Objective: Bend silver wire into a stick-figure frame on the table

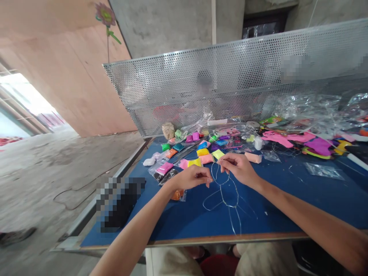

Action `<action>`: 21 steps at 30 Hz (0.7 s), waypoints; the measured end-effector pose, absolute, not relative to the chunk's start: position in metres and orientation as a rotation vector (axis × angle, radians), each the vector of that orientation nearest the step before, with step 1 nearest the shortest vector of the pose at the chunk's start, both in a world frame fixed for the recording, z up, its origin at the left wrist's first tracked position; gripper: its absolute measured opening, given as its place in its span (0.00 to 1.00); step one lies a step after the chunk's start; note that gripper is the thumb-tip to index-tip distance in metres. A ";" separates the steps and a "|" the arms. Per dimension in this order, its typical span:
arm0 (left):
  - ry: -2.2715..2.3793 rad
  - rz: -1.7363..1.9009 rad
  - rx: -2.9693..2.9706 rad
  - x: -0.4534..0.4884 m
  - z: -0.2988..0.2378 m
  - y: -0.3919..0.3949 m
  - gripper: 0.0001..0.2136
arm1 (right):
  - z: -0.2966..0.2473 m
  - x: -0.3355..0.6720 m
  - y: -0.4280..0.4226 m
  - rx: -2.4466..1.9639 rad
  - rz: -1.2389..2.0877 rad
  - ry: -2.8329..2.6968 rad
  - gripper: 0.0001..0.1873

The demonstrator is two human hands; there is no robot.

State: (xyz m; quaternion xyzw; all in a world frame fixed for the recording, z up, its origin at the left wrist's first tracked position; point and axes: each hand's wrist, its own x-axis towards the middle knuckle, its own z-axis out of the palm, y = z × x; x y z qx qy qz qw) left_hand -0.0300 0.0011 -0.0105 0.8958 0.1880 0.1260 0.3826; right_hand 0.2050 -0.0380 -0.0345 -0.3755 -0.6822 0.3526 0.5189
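A thin silvery wire figure [229, 205] of several bent loops hangs just above or rests on the blue tabletop; I cannot tell which. My right hand [239, 168] pinches the wire near its top loop. On the loop's left side, my left hand [195, 177] has thumb and fingertips pressed together at the wire. Beyond the hands lie small bagged clay packs, among them a yellow pack [202, 152], a peach pack [206, 158] and a pink pack [165, 168]. An orange pack [177, 195] sits partly hidden under my left wrist.
A perforated metal panel [186, 84] stands along the table's back. Plastic bags [304, 111] and pink cut-out pieces [277, 138] pile up at the right. A dark, partly blurred object [122, 207] lies at the left edge. A wire flower [105, 15] rises at the panel's corner.
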 end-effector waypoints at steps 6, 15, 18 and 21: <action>0.539 0.265 2.427 -0.037 -0.012 0.011 0.12 | -0.033 0.207 -0.037 -0.872 0.906 -1.687 0.13; 0.506 0.456 2.391 -0.028 -0.008 0.005 0.14 | -0.036 0.203 -0.038 -1.023 0.673 -1.726 0.13; 0.505 0.532 2.204 -0.021 -0.011 0.000 0.16 | -0.037 0.202 -0.039 -1.030 0.623 -1.748 0.12; 0.508 0.592 2.069 -0.015 -0.017 -0.002 0.17 | -0.037 0.201 -0.040 -1.026 0.617 -1.765 0.11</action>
